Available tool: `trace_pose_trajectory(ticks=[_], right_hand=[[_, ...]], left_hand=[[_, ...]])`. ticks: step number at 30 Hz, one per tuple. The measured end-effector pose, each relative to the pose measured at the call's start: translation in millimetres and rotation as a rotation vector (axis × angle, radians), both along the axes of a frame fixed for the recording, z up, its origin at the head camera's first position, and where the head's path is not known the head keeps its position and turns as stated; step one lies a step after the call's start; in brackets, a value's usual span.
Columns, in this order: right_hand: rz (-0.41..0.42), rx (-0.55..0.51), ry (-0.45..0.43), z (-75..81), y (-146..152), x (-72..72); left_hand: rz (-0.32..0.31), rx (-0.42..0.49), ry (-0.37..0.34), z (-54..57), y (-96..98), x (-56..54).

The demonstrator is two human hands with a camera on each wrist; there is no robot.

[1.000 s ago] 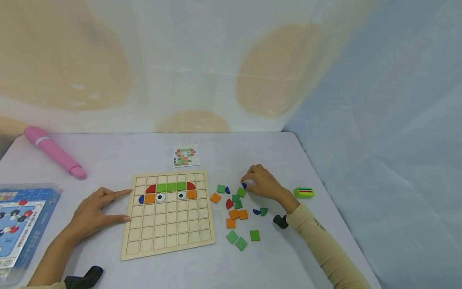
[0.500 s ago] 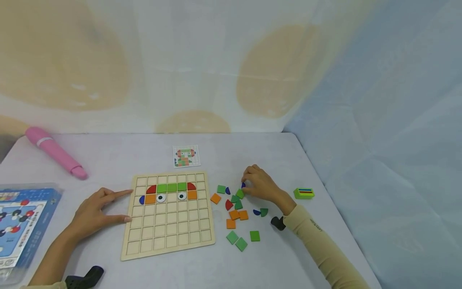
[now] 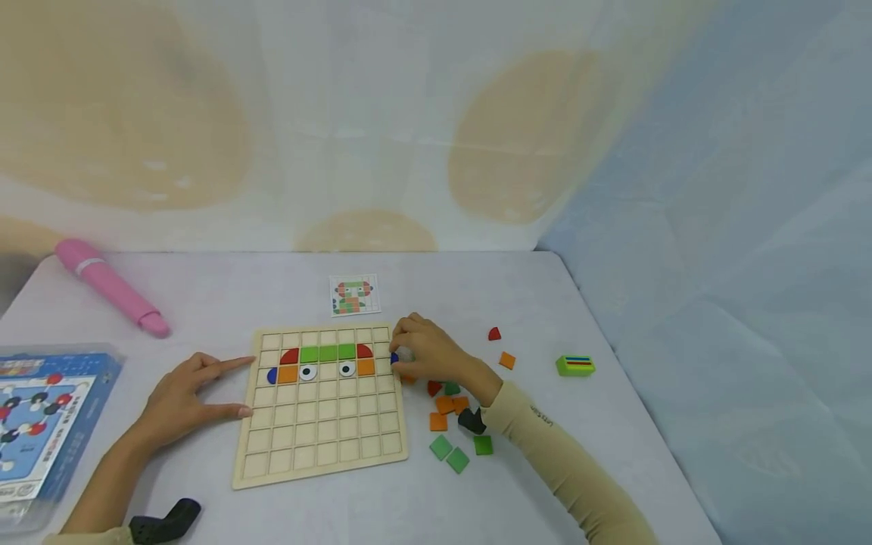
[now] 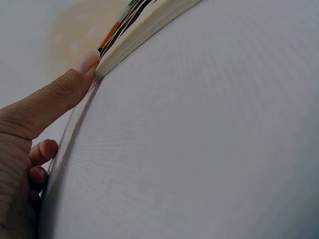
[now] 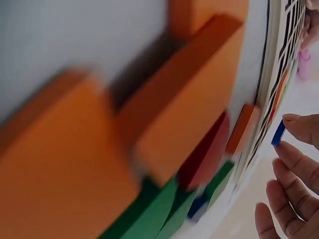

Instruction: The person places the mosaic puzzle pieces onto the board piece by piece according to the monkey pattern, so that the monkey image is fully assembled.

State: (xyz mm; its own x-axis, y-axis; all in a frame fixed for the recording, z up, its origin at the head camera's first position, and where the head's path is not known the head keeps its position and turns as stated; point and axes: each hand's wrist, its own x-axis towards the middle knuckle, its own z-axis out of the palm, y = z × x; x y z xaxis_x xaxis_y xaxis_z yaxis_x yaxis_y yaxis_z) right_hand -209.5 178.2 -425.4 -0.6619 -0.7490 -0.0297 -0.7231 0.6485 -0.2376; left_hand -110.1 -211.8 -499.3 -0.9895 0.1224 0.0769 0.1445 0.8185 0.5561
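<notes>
My left hand (image 3: pixel 184 397) steadies the wooden grid board (image 3: pixel 320 474) in the head view, index fingertip and thumb touching its left edge. In the left wrist view the thumb (image 4: pixel 60 92) presses against the board's side. Over the board's right edge, my right hand (image 3: pixel 439 354) pinches a small blue half-round tile (image 5: pixel 279 133) between thumb and index finger. On the board lie a row of green squares (image 3: pixel 328 353) between red quarter-rounds (image 3: pixel 289 356), two eye tiles (image 3: pixel 308 372), orange squares (image 3: pixel 288 374) and a blue half-round (image 3: pixel 272 375) at left.
Loose orange squares (image 3: pixel 438 421), green squares (image 3: pixel 458 460) and a red piece (image 3: pixel 493 334) lie right of the board. A pattern card (image 3: pixel 355 295) sits behind it. A green striped block (image 3: pixel 575 365) stands far right, a pink cylinder (image 3: pixel 112 288) and blue box (image 3: pixel 48 424) at left.
My right hand has moved left from the loose tiles to the board's right edge, carrying the blue half-round tile. A red piece and an orange square are uncovered behind it. My left hand stays put.
</notes>
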Motion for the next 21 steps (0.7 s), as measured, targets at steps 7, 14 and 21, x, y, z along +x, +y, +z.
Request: trace_pose_trajectory(ticks=[7, 14, 21], right_hand=[[0.038, 0.056, 0.043, -3.3, -15, 2.6], [0.076, 0.078, 0.075, -5.4, -18, 5.8], [0.022, 0.038, 0.069, -3.8, -15, 8.1]], left_hand=[[-0.001, 0.000, 0.031, 0.5, 1.9, -0.8], [-0.012, -0.004, 0.069, -0.2, 2.4, -0.9], [-0.006, -0.001, 0.039, 1.6, 1.3, -0.2]])
